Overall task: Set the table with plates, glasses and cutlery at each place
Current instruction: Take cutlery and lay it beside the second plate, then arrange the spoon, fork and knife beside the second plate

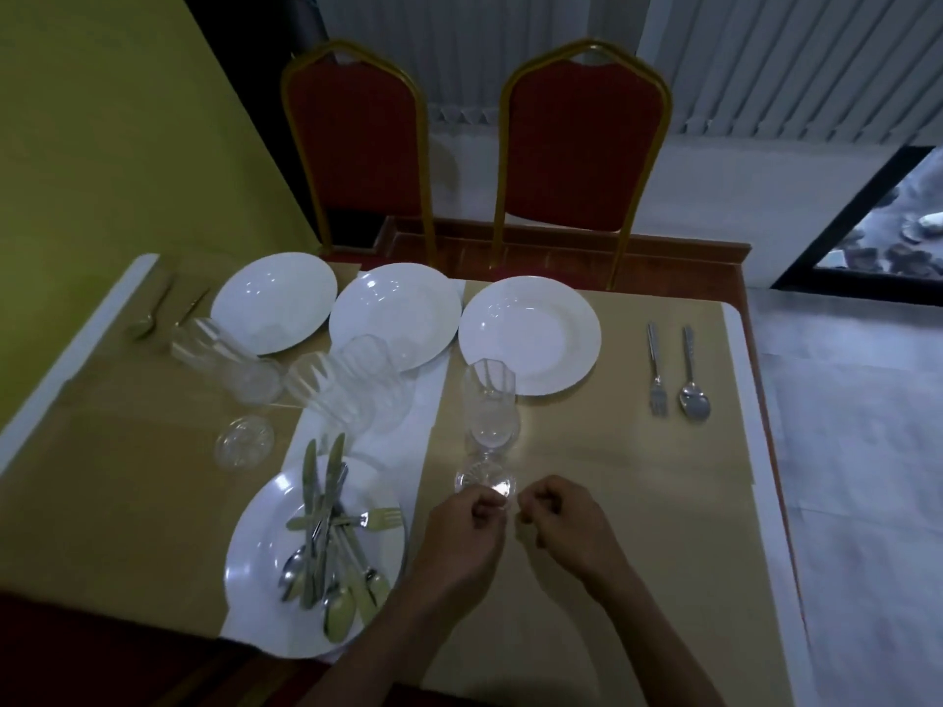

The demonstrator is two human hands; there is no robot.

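Three white plates (530, 334) (395, 313) (275, 301) stand in a row along the table's far side. A fork (655, 369) and a spoon (693, 375) lie right of the rightmost plate. A nearer white plate (265, 548) carries a heap of cutlery (331, 548). Several clear glasses (352, 385) stand in the middle, and one tall glass (490, 405) stands by the right plate. Just in front of it is a low clear glass (485, 484). My left hand (467, 533) and right hand (561, 520) meet at its near edge with curled fingers that pinch it.
Two red chairs with gold frames (581, 145) (357, 145) stand behind the table. A spoon (150, 313) and another utensil (191, 308) lie at the far left. A single glass (244, 441) stands left of the cutlery plate. Tan mats cover the table (638, 502).
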